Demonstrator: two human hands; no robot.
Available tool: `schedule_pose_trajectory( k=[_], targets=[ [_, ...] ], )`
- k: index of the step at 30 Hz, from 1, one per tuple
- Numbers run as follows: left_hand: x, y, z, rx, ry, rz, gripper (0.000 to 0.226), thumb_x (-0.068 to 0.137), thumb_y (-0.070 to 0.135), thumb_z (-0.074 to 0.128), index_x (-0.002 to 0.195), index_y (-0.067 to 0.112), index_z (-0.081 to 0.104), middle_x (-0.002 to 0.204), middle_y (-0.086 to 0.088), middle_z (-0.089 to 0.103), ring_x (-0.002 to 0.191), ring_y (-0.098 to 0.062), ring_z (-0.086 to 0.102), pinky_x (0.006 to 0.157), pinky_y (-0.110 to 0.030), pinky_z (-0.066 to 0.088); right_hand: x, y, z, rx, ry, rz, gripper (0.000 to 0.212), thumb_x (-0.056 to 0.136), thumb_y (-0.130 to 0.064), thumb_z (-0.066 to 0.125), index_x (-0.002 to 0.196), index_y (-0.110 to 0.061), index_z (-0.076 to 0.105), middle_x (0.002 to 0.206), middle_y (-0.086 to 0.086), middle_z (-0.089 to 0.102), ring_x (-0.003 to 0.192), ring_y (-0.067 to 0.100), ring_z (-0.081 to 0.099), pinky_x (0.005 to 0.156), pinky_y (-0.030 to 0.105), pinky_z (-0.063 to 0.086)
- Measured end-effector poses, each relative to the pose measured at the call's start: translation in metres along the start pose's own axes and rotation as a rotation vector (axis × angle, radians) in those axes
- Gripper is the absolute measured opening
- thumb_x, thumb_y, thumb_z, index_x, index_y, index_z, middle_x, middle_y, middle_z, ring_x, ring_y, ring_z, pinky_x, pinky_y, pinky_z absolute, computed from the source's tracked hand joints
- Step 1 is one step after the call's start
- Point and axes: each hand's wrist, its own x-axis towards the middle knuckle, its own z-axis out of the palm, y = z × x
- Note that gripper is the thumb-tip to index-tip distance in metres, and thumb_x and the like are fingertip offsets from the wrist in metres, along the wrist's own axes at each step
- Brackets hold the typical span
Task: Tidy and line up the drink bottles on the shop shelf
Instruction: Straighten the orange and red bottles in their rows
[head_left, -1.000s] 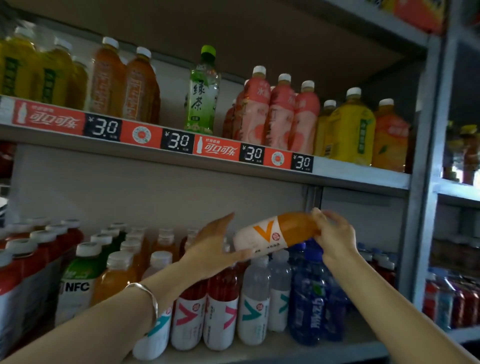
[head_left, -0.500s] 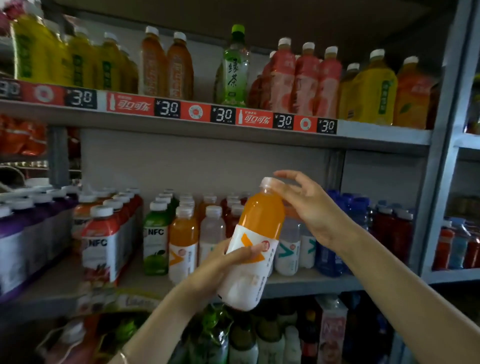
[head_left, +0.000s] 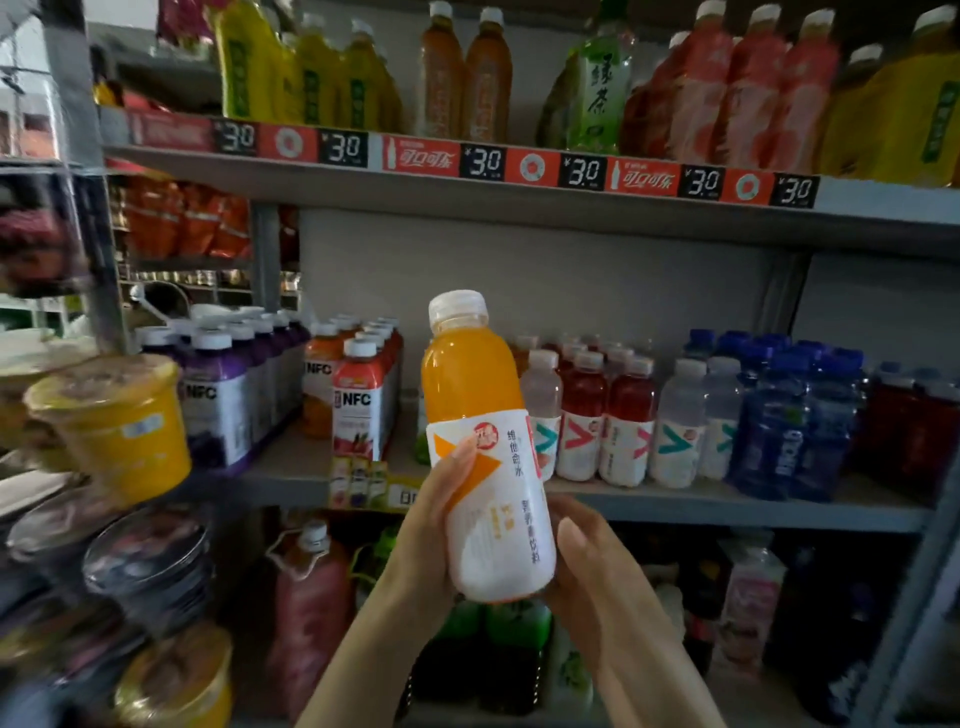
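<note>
**Orange bottle held off the shelf, both hands on it**

Orange bottle (head_left: 475, 395): upright, leaning slightly left, pale cap on, held in the air in front of the middle shelf (head_left: 727, 512), not standing on it.
Left hand (head_left: 431, 530): wrapped round the left of the white label, one fingertip on the orange mark.
Right hand (head_left: 582, 561): cupped round the lower right side and base, thumb on the label.
Behind, on that shelf: NFC bottles (head_left: 358, 400) to the left; red bottles (head_left: 587, 415), clear bottles (head_left: 680, 415) and blue bottles (head_left: 779, 431) in rows to the right.
Above: price strip (head_left: 519, 166) marked 3.0, beneath tea and juice bottles.
Far left: yellow tub (head_left: 119, 421), blurred.
</note>
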Motion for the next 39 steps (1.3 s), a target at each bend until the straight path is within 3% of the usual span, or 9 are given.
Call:
schedule_pose_trajectory(
  k=[3, 8, 13, 19, 23, 29, 33, 37, 39],
  targets=[
    [-0.003, 0.001, -0.006, 0.008, -0.005, 0.000, 0.071, 0.024, 0.060, 0.087, 0.084, 0.023, 0.076, 0.083, -0.008, 0.073, 0.073, -0.023, 0.071, 0.058, -0.032, 0.058, -0.004, 0.002, 0.010, 0.020, 0.006, 0.020, 0.094, 0.037, -0.061, 0.086, 0.116, -0.024, 0.052, 0.103, -0.007, 0.072, 0.100, 0.014, 0.068, 0.082, 0.032, 0.057],
    [-0.002, -0.006, -0.011, 0.090, -0.012, -0.028, 0.082, 0.028, 0.063, 0.085, 0.095, 0.019, 0.068, 0.078, -0.004, 0.072, 0.070, -0.019, 0.071, 0.058, -0.028, 0.057, -0.007, 0.003, 0.017, -0.079, -0.026, 0.040, 0.052, 0.059, -0.037, 0.073, 0.109, -0.026, 0.060, 0.102, -0.006, 0.074, 0.098, 0.012, 0.069, 0.086, 0.031, 0.056],
    [0.019, -0.008, -0.020, 0.490, 0.062, 0.017, 0.052, 0.070, 0.051, 0.072, 0.107, 0.017, 0.060, 0.095, -0.006, 0.072, 0.089, -0.024, 0.070, 0.071, -0.030, 0.058, 0.006, 0.018, 0.011, -0.181, 0.147, -0.027, 0.069, 0.049, -0.037, 0.078, 0.113, -0.025, 0.055, 0.100, -0.005, 0.071, 0.091, 0.006, 0.068, 0.074, 0.020, 0.057],
    [0.047, -0.011, -0.038, 0.566, 0.147, 0.006, 0.066, 0.057, 0.056, 0.071, 0.105, 0.013, 0.062, 0.090, -0.006, 0.073, 0.079, -0.021, 0.072, 0.062, -0.024, 0.055, 0.042, 0.017, -0.003, -0.254, 0.028, 0.001, 0.062, 0.062, -0.038, 0.072, 0.119, -0.027, 0.048, 0.108, -0.013, 0.065, 0.092, -0.002, 0.066, 0.070, 0.016, 0.053],
    [0.065, 0.000, -0.045, 0.539, 0.157, -0.004, 0.057, 0.072, 0.055, 0.070, 0.114, 0.017, 0.061, 0.097, -0.003, 0.074, 0.086, -0.018, 0.072, 0.066, -0.027, 0.056, 0.113, -0.004, -0.044, -0.496, 0.158, -0.115, 0.066, 0.074, -0.058, 0.052, 0.131, -0.028, 0.041, 0.131, -0.012, 0.049, 0.109, 0.001, 0.052, 0.080, 0.014, 0.044],
    [0.095, 0.005, -0.042, 0.583, 0.125, 0.043, 0.049, 0.072, 0.051, 0.061, 0.111, 0.021, 0.061, 0.098, 0.000, 0.074, 0.088, -0.015, 0.072, 0.068, -0.027, 0.058, 0.243, -0.027, -0.079, -0.677, 0.253, -0.284, 0.072, 0.085, -0.046, 0.061, 0.145, -0.023, 0.028, 0.151, -0.001, 0.033, 0.137, 0.018, 0.035, 0.110, 0.036, 0.035],
    [0.109, -0.001, -0.038, 0.600, 0.097, 0.057, 0.039, 0.079, 0.049, 0.064, 0.105, 0.021, 0.063, 0.097, -0.004, 0.074, 0.089, -0.019, 0.072, 0.074, -0.032, 0.060, 0.287, -0.027, -0.076, -0.734, 0.183, -0.173, 0.061, 0.088, -0.046, 0.058, 0.139, -0.019, 0.038, 0.140, 0.004, 0.048, 0.122, 0.020, 0.052, 0.098, 0.032, 0.044],
    [0.115, -0.009, -0.037, 0.603, 0.074, 0.068, 0.033, 0.078, 0.043, 0.061, 0.099, 0.018, 0.065, 0.094, -0.009, 0.073, 0.086, -0.021, 0.072, 0.069, -0.028, 0.059, 0.284, -0.021, -0.070, -0.818, 0.238, -0.218, 0.037, 0.091, -0.036, 0.057, 0.123, -0.018, 0.054, 0.112, -0.002, 0.057, 0.081, 0.003, 0.056, 0.069, 0.015, 0.042],
    [0.118, -0.012, -0.036, 0.606, 0.069, 0.072, 0.028, 0.079, 0.042, 0.063, 0.096, 0.019, 0.064, 0.093, -0.009, 0.073, 0.084, -0.019, 0.072, 0.067, -0.025, 0.059, 0.279, -0.021, -0.074, -0.833, 0.270, -0.298, 0.033, 0.091, -0.033, 0.058, 0.119, -0.016, 0.058, 0.113, -0.002, 0.060, 0.089, 0.006, 0.058, 0.071, 0.014, 0.040]
  ],
)
